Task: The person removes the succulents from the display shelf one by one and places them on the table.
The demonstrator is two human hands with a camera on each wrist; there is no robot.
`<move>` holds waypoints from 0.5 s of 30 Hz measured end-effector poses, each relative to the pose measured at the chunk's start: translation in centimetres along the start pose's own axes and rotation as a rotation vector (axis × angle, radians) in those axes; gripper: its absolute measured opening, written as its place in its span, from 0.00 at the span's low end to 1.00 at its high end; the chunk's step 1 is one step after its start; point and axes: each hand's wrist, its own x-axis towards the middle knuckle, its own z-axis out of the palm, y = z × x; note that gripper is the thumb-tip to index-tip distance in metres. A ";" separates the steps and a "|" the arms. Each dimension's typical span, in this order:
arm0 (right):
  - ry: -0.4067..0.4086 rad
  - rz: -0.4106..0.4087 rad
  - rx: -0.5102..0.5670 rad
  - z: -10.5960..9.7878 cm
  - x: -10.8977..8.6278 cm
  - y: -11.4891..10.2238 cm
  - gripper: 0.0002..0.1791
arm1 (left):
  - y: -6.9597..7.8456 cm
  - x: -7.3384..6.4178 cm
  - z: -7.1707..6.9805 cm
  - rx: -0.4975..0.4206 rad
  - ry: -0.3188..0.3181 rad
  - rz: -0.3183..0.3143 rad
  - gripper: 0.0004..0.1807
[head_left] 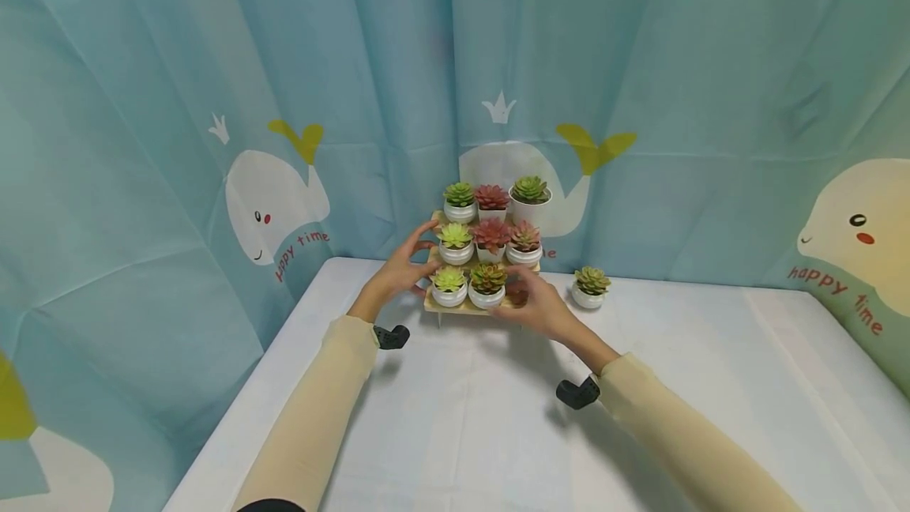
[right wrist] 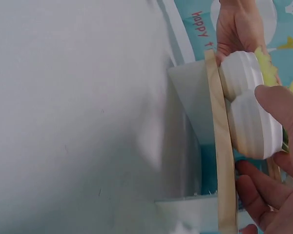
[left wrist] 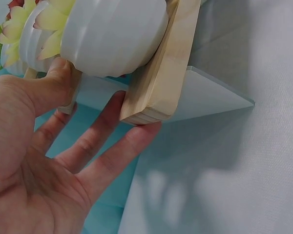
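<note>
Small succulents in white pots stand on a three-tier wooden stand [head_left: 458, 310] with clear side panels. My left hand [head_left: 400, 269] is at the stand's left end, its fingertips touching the wooden board [left wrist: 162, 87] from beside and below. Its thumb rests by the tier behind. With my right hand [head_left: 538, 305], I hold the potted red-green succulent [head_left: 488, 279] on the front tier, thumb against its white pot [right wrist: 251, 129]. Beside it on the left is a yellow-green succulent [head_left: 449, 280]. Some right fingertips are hidden behind pot and board.
One more green succulent [head_left: 591, 287] in a white pot stands on the white table [head_left: 711, 385], right of the stand. The middle and back tiers hold several red and green succulents. Behind hangs a blue curtain [head_left: 398, 62] with whale prints.
</note>
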 end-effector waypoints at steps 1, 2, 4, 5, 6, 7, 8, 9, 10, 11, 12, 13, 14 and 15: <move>0.004 0.007 0.002 0.1 0.1 -0.1 0.41 | 0.0 0.0 0.0 -0.001 0.000 0.003 0.42; 0.007 0.011 0.003 0.1 0.1 -0.2 0.41 | 0.1 0.0 0.0 -0.004 -0.001 0.005 0.42; 0.011 0.018 0.004 0.2 0.2 -0.3 0.42 | 0.1 0.1 0.0 -0.010 -0.001 0.010 0.43; 0.013 0.022 0.002 0.3 0.2 -0.3 0.42 | 0.1 0.1 0.0 -0.012 -0.002 0.012 0.43; 0.014 0.030 0.003 0.4 0.3 -0.3 0.42 | 0.1 0.1 0.0 -0.011 -0.003 0.014 0.43; 0.016 0.032 0.001 0.4 0.3 -0.4 0.42 | 0.1 0.1 0.0 -0.012 -0.004 0.016 0.43; 0.016 0.032 -0.004 0.5 0.3 -0.3 0.42 | 0.1 0.1 0.0 -0.012 -0.004 0.016 0.43; 0.017 0.034 -0.005 0.6 0.3 -0.3 0.42 | 0.1 0.1 0.0 -0.010 -0.004 0.015 0.43; 0.020 0.036 -0.009 0.6 0.4 -0.2 0.42 | 0.1 0.1 0.0 -0.007 -0.004 0.015 0.43; 0.023 0.039 -0.015 0.7 0.4 -0.2 0.42 | 0.1 0.1 0.0 -0.005 -0.004 0.015 0.43; 0.025 0.041 -0.019 0.8 0.4 -0.2 0.42 | 0.1 0.0 0.0 -0.003 -0.004 0.015 0.43; 0.029 0.041 -0.024 0.8 0.4 -0.1 0.42 | 0.0 0.0 0.0 -0.002 -0.004 0.015 0.43; 0.033 0.042 -0.029 0.9 0.5 -0.1 0.42 | 0.0 0.0 0.0 0.000 -0.004 0.016 0.43; 0.039 0.042 -0.035 1.0 0.5 -0.1 0.41 | 0.0 0.0 0.0 0.000 -0.003 0.017 0.43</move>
